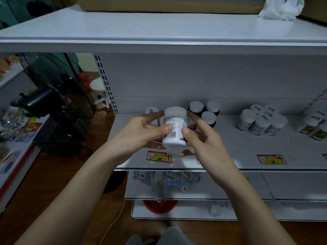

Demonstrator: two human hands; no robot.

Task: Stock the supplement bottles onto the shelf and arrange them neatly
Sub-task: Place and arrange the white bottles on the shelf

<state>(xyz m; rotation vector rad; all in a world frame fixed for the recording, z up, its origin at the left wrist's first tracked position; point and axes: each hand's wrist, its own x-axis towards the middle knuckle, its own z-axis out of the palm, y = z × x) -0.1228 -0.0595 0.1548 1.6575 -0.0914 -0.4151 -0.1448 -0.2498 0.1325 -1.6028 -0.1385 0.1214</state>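
A white supplement bottle [174,127] with a barcode label is held between both hands just above the front of the middle shelf [247,149]. My left hand [141,133] grips its left side, thumb on the label. My right hand [201,137] holds its right side, thumb near the barcode. Behind my hands a white-capped bottle [151,110] stands on the shelf. Three dark bottles with white caps [205,112] stand just right of the held bottle. Several white bottles [261,121] are grouped farther right, and more bottles [316,126] sit at the right edge.
Price tags [159,156] [271,159] are stuck along the shelf's front lip. A black floor fan [58,96] stands at left. The top shelf [159,29] carries a cardboard box [169,4] and a plastic bag [281,9]. Packets [168,181] lie on the lower shelf.
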